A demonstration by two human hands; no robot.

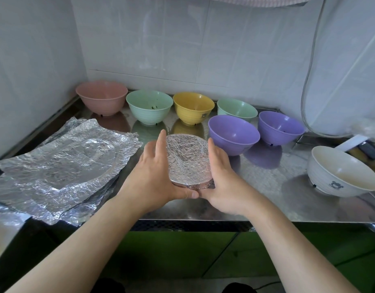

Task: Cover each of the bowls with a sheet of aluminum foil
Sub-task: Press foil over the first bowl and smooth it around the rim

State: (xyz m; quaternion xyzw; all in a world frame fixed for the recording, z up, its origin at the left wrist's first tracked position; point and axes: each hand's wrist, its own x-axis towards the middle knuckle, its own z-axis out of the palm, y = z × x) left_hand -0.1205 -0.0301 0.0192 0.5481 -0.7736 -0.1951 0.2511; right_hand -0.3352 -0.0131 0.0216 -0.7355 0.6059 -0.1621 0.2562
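1. head view: foil sheets (61,166) lie stacked at the left of the counter (266,176), ready for use.
2. left hand (157,172) and right hand (224,176) are pressed flat against opposite sides of the foil-covered bowl (187,157), which sits between them.
3. step judged: crimping the foil.
4. next: fetch an uncovered bowl, such as the purple bowl (233,134), and a fresh sheet.

Foil sheets (61,168) lie left of the covered bowl (187,158); open bowls (194,106) stand behind it

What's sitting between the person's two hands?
A foil-covered bowl, flanked by the left hand and right hand on the steel counter, in the head view.
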